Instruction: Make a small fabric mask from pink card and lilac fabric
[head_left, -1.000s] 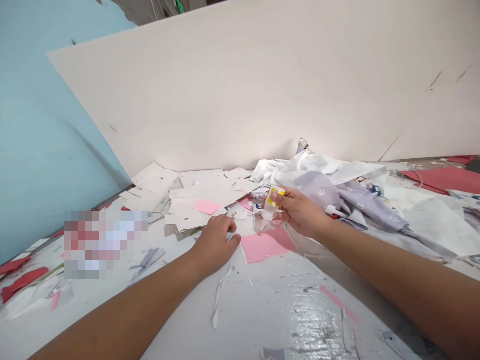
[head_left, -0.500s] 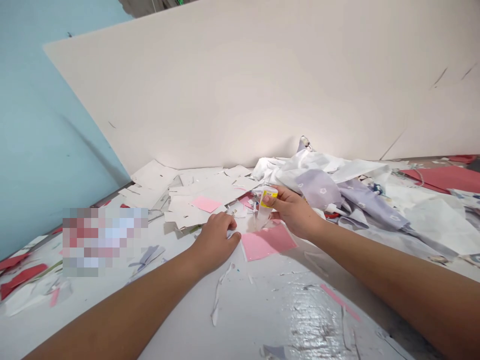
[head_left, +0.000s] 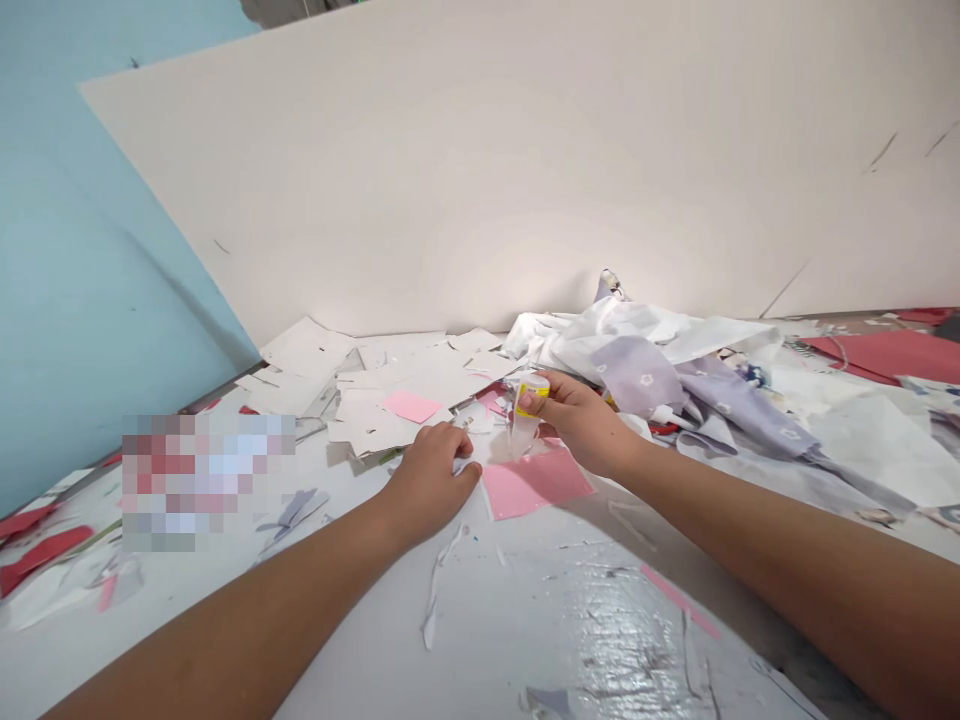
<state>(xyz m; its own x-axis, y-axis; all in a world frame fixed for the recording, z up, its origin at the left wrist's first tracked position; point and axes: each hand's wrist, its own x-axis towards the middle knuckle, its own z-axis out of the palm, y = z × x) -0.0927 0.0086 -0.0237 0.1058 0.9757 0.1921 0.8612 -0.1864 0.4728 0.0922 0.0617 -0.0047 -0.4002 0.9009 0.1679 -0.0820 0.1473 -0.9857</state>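
A translucent glue bottle (head_left: 527, 418) with a yellow label is gripped in my right hand (head_left: 574, 415). It is tipped nozzle-down at the far edge of a pink rectangular piece (head_left: 536, 484) lying on the white surface; whether the tip touches it I cannot tell. Beside the pink piece's left edge rests my left hand (head_left: 439, 470), palm down, fingers loosely bent and thumb apart, with nothing visible in it. Just beyond that hand, a smaller pink piece (head_left: 412, 406) lies on white card pieces (head_left: 371, 425).
White and lilac flowered fabric (head_left: 637, 370) is heaped at the right, with red sheets (head_left: 900, 355) behind. A tall white board (head_left: 487, 180) stands along the back. Scraps and a thin pink strip (head_left: 681, 602) lie nearby. A blurred-out patch (head_left: 206, 480) covers something left.
My right hand has shifted slightly left with the glue bottle, along the pink piece's far edge. My left hand stays in place.
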